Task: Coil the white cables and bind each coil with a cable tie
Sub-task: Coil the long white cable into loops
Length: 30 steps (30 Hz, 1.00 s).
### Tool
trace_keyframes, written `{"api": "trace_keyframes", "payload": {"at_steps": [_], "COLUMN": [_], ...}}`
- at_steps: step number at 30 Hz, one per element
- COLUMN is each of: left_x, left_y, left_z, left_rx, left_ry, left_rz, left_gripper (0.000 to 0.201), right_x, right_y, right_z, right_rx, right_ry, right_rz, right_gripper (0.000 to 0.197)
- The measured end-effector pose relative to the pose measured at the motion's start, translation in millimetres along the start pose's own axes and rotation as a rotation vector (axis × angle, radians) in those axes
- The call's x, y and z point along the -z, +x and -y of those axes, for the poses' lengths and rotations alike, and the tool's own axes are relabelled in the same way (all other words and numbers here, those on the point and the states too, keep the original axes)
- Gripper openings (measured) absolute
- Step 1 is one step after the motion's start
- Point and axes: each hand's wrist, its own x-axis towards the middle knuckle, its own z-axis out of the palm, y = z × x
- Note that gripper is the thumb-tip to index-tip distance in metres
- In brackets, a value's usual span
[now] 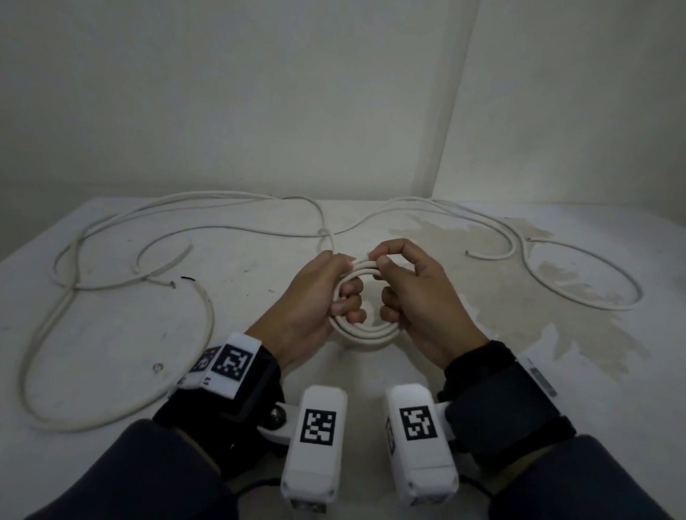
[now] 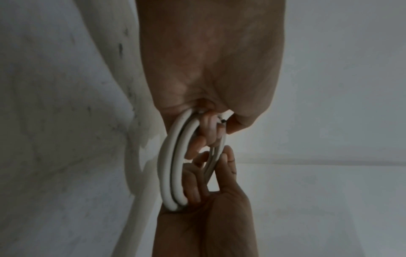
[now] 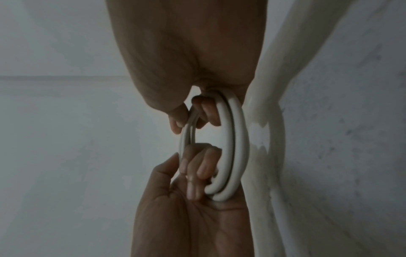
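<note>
Left hand (image 1: 315, 298) fingers curled through coil (image 1: 363, 332), gripping its left side. Coil between both hands, above table (image 1: 91, 326). Right hand (image 1: 418, 303) pinches top turns with thumb and forefinger, other fingers hooked on right side. Risk: loosened pinch lets stiff turns spring open. Cable tie not visible, possibly hidden. Loose cables (image 1: 136, 225) beyond hands could snag the trailing end.

Two bare hands, left hand (image 1: 311, 298) and right hand (image 1: 418, 303). Dark navy sleeves (image 1: 154, 484) on both forearms. Black wrist straps (image 1: 500, 407) over the cuffs. Each wrist carries a white boxy camera housing (image 1: 316, 441) with a black-and-white square marker on top. Left strap also has a white block (image 1: 228, 363) bearing two such markers. Metal ball joint (image 1: 278, 415) at the left mount. Thin black cable below it.
</note>
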Motion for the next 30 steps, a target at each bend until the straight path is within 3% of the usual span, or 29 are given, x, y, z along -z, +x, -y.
{"api": "trace_keyframes", "payload": {"at_steps": [7, 13, 21, 30], "left_x": [2.7, -1.8, 2.0, -0.7], "left_y": [0.1, 1.8, 5.8, 0.5], "left_z": [3.8, 6.6, 8.3, 1.2], "left_rx": [-0.005, -0.054, -0.038, -0.079], "left_ry": [-0.013, 0.020, -0.043, 0.051], "left_rz": [0.042, -0.058, -0.108, -0.102], "left_gripper": [0.017, 0.013, 0.012, 0.013], "right_x": [0.3, 2.4, 0.1, 7.7], "right_y": [0.0, 1.0, 4.2, 7.4], "right_z": [-3.1, -6.0, -4.8, -0.7], "right_rx": [0.016, 0.133, -0.096, -0.326], "right_ry": [-0.071, -0.117, 0.173, 0.525], "right_rz": [0.067, -0.051, 0.040, 0.117], "right_gripper": [0.018, 0.011, 0.022, 0.027]}}
